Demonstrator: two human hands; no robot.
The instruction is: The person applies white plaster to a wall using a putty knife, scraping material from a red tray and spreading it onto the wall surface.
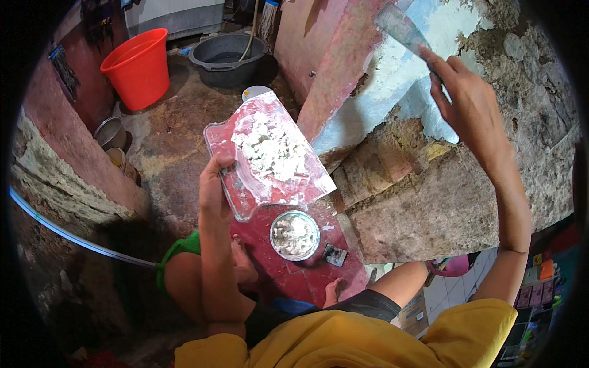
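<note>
My left hand (215, 184) grips the left edge of a flat red board (233, 168), its thumb on top. A heap of lumpy white putty (273, 150) lies on the board. Raised at the upper right, my right hand (460, 92) is closed round the handle of a putty knife (402, 29). The wide blade rests against or just off the wall (442, 37), where white and pale blue patches cover the rough surface; contact cannot be made out. Below the board a round tub (295, 236) holds more white putty and stands on red tiles.
A small dark square object (335, 255) lies beside the tub, close to my bare feet. Farther back stand a red bucket (138, 70) and a black basin (227, 61) with a stick in it. A blue-white hose (80, 233) curves along the left. A rough ledge (454, 208) borders the right.
</note>
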